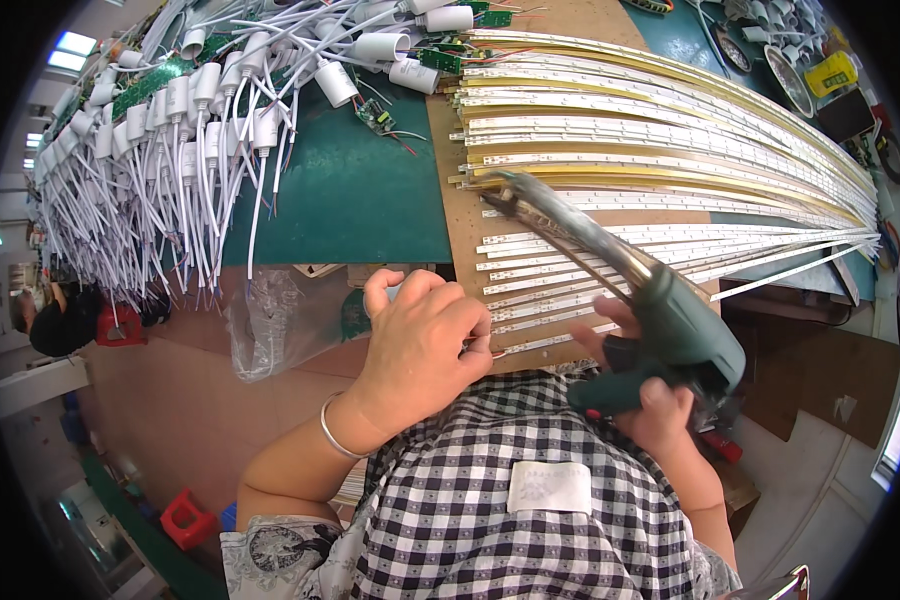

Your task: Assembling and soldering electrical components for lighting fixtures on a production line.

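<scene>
Two hands at work: the right hand [660,405] grips a heavy, rigid green soldering gun [670,320] by its handle; the left hand [425,340] pinches thin, flexible white LED strips [560,318] at the brown surface [460,230] edge.

Matt green plastic soldering gun [670,330], glossy white strips [670,130], brown fibreboard [460,230].

Two hands are showing: the left hand [425,340] and the right hand [650,400]. One green gun [660,310] is lying in view. LED strips [670,150] and white capped cables [170,150] are lying too many to count. One bracelet [332,432] is showing.
</scene>
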Demonstrator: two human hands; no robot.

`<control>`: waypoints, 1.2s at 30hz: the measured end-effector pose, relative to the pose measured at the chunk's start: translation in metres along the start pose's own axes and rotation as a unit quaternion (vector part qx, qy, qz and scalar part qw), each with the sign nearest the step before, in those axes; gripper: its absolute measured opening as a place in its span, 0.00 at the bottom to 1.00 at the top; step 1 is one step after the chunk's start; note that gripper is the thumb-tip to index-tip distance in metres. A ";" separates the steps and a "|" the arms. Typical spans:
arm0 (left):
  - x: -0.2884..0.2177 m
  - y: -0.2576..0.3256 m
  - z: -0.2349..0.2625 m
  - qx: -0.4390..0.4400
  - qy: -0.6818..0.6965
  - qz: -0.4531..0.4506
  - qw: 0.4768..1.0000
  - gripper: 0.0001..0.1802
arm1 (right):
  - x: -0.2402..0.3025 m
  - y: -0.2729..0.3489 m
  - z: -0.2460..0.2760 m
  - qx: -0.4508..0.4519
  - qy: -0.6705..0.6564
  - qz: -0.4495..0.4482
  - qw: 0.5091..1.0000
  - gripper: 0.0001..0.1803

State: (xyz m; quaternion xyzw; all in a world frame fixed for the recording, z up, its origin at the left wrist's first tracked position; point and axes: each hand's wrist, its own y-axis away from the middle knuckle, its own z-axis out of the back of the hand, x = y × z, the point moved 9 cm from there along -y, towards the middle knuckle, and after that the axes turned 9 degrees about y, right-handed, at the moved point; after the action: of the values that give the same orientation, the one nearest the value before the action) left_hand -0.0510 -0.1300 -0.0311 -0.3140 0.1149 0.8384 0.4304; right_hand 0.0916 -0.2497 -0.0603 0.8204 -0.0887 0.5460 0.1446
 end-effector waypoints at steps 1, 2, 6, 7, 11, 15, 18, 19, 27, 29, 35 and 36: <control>0.000 0.000 0.000 0.000 -0.001 0.001 1.000 0.07 | -0.007 -0.004 -0.006 0.014 -0.011 -0.030 0.999 0.48; -0.001 0.000 0.000 0.000 -0.002 0.001 1.000 0.07 | -0.015 -0.008 -0.011 0.028 -0.022 -0.060 0.998 0.50; -0.002 0.000 -0.001 -0.004 -0.002 -0.001 1.000 0.07 | -0.015 -0.019 -0.013 0.021 0.004 -0.004 1.000 0.51; -0.002 0.001 -0.001 -0.006 -0.005 -0.002 1.000 0.07 | -0.013 -0.019 -0.013 0.021 -0.011 0.009 1.000 0.51; -0.004 0.001 0.000 -0.012 -0.013 -0.006 1.000 0.08 | -0.008 -0.018 -0.018 0.028 0.005 -0.034 0.999 0.54; -0.007 0.001 0.000 -0.007 -0.015 -0.006 1.000 0.08 | -0.006 -0.022 -0.017 0.006 -0.005 0.012 1.000 0.55; -0.006 0.003 0.000 0.007 -0.012 0.003 1.000 0.08 | -0.007 -0.022 -0.017 0.007 -0.008 0.021 1.000 0.54; -0.003 0.004 0.001 0.020 0.021 0.015 0.999 0.08 | -0.009 -0.022 -0.017 0.007 -0.008 0.013 1.000 0.54; 0.004 0.012 0.027 0.045 0.057 -0.135 0.988 0.16 | -0.014 -0.020 -0.017 0.016 0.027 -0.015 0.999 0.51; -0.003 0.014 0.020 0.061 0.026 -0.153 0.986 0.14 | -0.013 -0.020 -0.016 0.021 0.026 -0.017 0.999 0.50; -0.002 0.016 0.005 0.100 0.038 -0.182 0.977 0.11 | -0.012 -0.020 -0.018 0.031 0.021 -0.015 0.999 0.47; 0.000 0.015 0.004 0.101 0.044 -0.184 0.977 0.10 | -0.011 -0.020 -0.017 0.032 0.020 -0.014 0.999 0.47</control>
State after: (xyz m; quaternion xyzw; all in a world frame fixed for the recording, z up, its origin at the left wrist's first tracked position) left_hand -0.0650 -0.1374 -0.0289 -0.3215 0.1578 0.7140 0.6016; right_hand 0.0779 -0.2256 -0.0673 0.8145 -0.0564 0.5630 0.1280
